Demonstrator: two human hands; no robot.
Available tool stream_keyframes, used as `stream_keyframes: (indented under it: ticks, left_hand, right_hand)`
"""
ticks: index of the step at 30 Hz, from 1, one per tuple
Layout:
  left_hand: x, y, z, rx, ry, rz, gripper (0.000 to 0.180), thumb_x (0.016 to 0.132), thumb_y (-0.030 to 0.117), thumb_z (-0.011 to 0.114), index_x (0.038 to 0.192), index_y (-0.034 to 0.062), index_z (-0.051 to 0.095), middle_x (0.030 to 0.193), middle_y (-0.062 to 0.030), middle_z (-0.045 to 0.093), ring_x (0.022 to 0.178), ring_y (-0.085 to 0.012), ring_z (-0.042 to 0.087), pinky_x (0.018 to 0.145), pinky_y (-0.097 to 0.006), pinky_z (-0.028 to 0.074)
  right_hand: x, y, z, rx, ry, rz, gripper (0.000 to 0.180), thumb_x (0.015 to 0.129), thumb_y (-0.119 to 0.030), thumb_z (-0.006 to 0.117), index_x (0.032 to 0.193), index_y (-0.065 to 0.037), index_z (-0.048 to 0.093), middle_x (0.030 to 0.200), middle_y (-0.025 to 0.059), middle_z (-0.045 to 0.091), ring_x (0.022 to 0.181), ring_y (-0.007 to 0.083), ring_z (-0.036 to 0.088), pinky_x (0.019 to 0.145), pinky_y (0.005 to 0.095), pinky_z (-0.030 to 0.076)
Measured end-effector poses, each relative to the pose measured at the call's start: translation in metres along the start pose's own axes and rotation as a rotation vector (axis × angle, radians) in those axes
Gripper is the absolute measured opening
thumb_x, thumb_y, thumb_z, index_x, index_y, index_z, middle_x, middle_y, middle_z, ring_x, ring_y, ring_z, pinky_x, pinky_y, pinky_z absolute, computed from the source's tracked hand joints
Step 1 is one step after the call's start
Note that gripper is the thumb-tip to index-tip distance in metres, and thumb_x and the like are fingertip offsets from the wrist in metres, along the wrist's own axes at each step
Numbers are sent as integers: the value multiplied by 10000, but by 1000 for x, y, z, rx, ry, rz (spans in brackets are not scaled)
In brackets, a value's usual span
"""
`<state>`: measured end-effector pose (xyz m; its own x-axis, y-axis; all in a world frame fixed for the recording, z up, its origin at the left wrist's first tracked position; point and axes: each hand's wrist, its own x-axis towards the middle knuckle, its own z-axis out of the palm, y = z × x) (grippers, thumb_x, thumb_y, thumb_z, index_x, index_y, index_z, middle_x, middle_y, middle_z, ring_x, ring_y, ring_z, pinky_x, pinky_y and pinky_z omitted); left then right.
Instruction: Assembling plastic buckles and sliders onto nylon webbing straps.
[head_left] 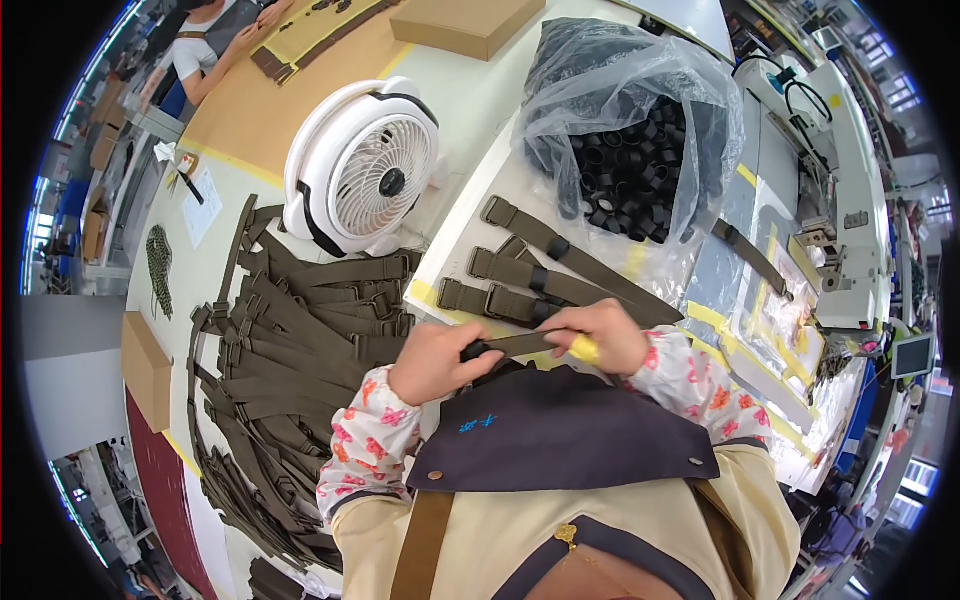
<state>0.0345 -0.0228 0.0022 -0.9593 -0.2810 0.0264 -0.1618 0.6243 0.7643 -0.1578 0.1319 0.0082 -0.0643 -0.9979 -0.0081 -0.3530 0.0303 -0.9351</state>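
Note:
An olive webbing strap (525, 343) stretches between my two hands in front of my chest. My left hand (432, 362) is closed at its left end, where a black loop (476, 350) sits at the fingertips. Whether the loop goes fully around the strap, I cannot tell. My right hand (605, 335) pinches the strap's other end, and a yellow wrap covers one of its fingers. Just beyond my hands lie several straps with metal buckles (497, 210), some with black bands around them. Behind these, a clear plastic bag (620, 85) holds many black loops (630, 165).
Left of me a large pile of olive straps (270, 370) hangs over the table edge. A white fan (375, 175) stands beyond it. At the right is a sewing machine (855, 200). A cardboard box (465, 25) and another person's arm (235, 50) are at the far side.

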Motion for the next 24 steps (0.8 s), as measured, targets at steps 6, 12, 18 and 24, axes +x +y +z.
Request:
stream_keyframes:
  ticks: [6, 12, 18, 24]
  left_hand:
    - [19, 7, -14, 84, 25, 79, 204, 733, 242, 661, 834, 94, 563, 660, -68, 599, 539, -241, 579, 477, -310, 433]
    - [73, -20, 52, 541, 243, 351, 355, 691, 172, 620, 1040, 136, 564, 1057, -97, 568, 886, -224, 574, 726, -318, 447]
    - [65, -9, 91, 389, 144, 423, 395, 693, 133, 612, 1083, 115, 555, 1216, -140, 461, 1113, -279, 437, 938, -467, 311]
    - [44, -9, 76, 82, 247, 305, 254, 726, 71, 623, 978, 60, 600, 1109, -122, 543, 998, -273, 529, 849, -382, 414]
  right_hand:
    - [-79, 16, -83, -366, 391, 79, 136, 768, -27, 605, 896, 13, 619, 719, 146, 630, 631, 247, 632, 575, 281, 484]
    - [-67, -6, -99, -809, 429, 84, 192, 717, -52, 655, 895, -8, 595, 860, 131, 622, 706, 291, 609, 604, 320, 485]
    - [36, 22, -105, -1130, 449, -90, 157, 739, -129, 622, 857, -58, 547, 714, 95, 566, 677, 273, 576, 535, 369, 441]
    - [53, 99, -151, -1441, 306, 369, 87, 737, -137, 556, 778, -64, 535, 711, 103, 605, 678, 250, 620, 539, 348, 484]
